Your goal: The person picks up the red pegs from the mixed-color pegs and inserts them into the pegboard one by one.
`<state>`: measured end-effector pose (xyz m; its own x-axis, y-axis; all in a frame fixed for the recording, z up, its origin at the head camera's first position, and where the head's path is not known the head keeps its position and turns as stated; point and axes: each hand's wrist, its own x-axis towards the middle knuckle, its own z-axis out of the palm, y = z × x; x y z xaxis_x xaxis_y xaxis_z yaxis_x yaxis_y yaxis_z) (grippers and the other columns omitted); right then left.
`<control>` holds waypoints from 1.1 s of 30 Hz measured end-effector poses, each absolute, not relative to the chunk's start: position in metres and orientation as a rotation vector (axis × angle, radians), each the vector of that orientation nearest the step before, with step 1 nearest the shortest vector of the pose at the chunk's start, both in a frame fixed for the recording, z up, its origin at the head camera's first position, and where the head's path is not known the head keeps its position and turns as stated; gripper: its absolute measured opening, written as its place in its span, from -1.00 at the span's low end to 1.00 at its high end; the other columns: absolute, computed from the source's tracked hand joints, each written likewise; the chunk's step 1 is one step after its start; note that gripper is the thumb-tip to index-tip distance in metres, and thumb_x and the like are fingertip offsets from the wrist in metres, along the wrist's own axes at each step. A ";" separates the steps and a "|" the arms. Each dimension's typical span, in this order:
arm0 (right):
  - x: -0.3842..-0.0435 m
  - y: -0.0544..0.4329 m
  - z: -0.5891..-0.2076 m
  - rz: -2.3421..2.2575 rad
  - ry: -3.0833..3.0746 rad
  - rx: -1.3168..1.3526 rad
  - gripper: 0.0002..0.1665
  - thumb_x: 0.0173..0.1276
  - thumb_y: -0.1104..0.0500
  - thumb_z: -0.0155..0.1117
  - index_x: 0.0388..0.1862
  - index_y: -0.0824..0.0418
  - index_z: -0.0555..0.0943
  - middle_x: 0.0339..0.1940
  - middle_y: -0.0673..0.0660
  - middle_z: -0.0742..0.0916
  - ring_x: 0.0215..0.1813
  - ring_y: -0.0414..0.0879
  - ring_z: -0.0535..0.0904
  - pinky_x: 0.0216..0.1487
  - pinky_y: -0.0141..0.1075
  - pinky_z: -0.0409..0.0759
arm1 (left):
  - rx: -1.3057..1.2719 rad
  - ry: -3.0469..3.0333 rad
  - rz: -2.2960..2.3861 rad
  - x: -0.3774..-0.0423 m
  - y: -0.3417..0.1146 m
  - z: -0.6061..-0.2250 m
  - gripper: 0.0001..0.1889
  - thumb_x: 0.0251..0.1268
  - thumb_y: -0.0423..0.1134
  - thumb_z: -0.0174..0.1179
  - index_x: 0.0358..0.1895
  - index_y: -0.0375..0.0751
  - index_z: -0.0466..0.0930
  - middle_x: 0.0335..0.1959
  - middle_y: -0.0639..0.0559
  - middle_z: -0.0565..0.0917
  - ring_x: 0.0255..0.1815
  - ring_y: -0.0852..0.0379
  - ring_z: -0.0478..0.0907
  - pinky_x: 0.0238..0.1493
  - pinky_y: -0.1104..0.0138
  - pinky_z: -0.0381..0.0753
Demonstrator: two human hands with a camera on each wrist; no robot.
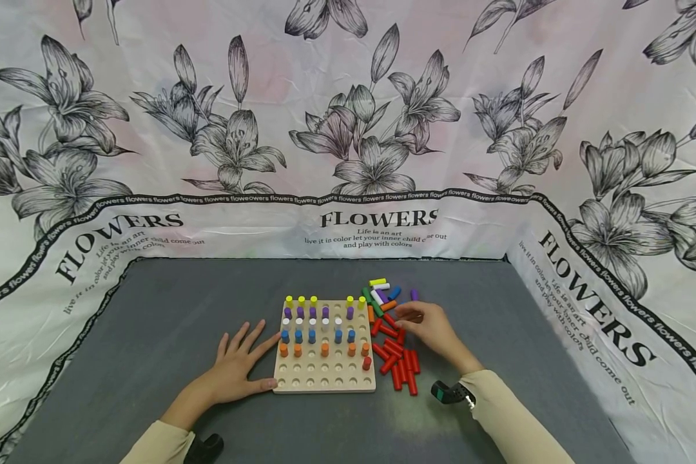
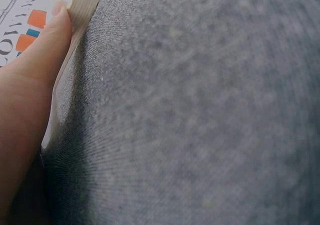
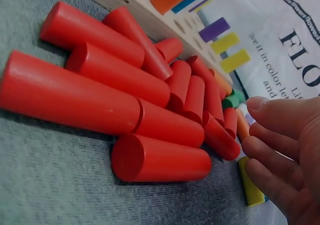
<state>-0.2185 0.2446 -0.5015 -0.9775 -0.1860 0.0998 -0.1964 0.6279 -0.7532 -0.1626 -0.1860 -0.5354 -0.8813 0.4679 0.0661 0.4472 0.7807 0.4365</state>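
Note:
A pale wooden pegboard point(image 1: 325, 381) lies on the grey table, with yellow, purple, white, blue and orange pegs standing in rows and one red peg point(image 1: 367, 364) at its right side. My left hand point(image 1: 229, 372) lies at the board's left edge, fingers spread, the thumb and index finger touching that side. Right of the board is a loose heap of red pegs point(image 3: 160, 157). Over the heap's far right part hovers my right hand point(image 1: 432, 324), fingers loosely bent. The right wrist view shows its thumb point(image 3: 280, 112) apart from the fingers, with nothing visible between them.
Behind the red heap lie loose green point(image 1: 377, 309), white, purple, blue, orange and yellow pegs. A purple peg point(image 1: 414, 294) is just beyond my right hand. A white cloth backdrop point(image 1: 255, 225) with printed flowers borders the table at the back and sides.

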 end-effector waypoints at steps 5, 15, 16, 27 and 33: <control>-0.225 0.243 -0.507 1.324 -2.866 0.324 -0.69 0.23 0.23 0.47 -0.03 0.18 0.73 -0.10 0.14 0.81 -0.15 -0.10 0.74 -0.16 -0.32 0.70 | 0.726 2.907 0.663 -0.164 -0.188 -0.540 -0.07 0.10 0.46 0.18 0.56 0.44 0.02 0.63 -0.20 -0.01 0.60 -0.44 -0.16 0.35 -0.49 -0.26; -0.233 0.243 -0.515 1.278 -2.916 0.351 -0.68 0.24 0.21 0.46 -0.01 0.17 0.73 -0.18 0.10 0.80 -0.22 -0.20 0.69 -0.24 -0.42 0.65 | 0.753 2.924 0.685 -0.162 -0.187 -0.538 -0.07 0.10 0.43 0.22 0.56 0.35 0.10 0.61 -0.26 0.05 0.57 -0.49 -0.09 0.32 -0.51 -0.22; -0.233 0.243 -0.516 1.266 -2.917 0.364 -0.68 0.23 0.21 0.46 -0.01 0.17 0.73 -0.19 0.10 0.80 -0.23 -0.20 0.69 -0.25 -0.42 0.65 | 0.750 2.925 0.683 -0.162 -0.187 -0.536 -0.07 0.09 0.41 0.24 0.56 0.31 0.12 0.61 -0.27 0.06 0.56 -0.50 -0.08 0.31 -0.52 -0.20; -0.236 0.238 -0.520 1.164 -2.929 0.443 -0.68 0.20 0.21 0.49 -0.04 0.18 0.75 -0.34 0.02 0.72 -0.33 -0.25 0.57 -0.31 -0.45 0.55 | 0.700 2.908 0.610 -0.161 -0.185 -0.531 -0.06 0.11 0.41 0.23 0.56 0.26 0.11 0.63 -0.22 0.02 0.60 -0.44 -0.10 0.35 -0.50 -0.17; -0.237 0.237 -0.522 1.118 -2.922 0.455 -0.69 0.20 0.22 0.49 -0.04 0.16 0.76 -0.36 0.00 0.70 -0.34 -0.26 0.55 -0.32 -0.45 0.53 | 0.776 2.932 0.709 -0.162 -0.188 -0.537 -0.08 0.10 0.41 0.24 0.55 0.32 0.12 0.60 -0.27 0.07 0.55 -0.52 -0.07 0.30 -0.52 -0.20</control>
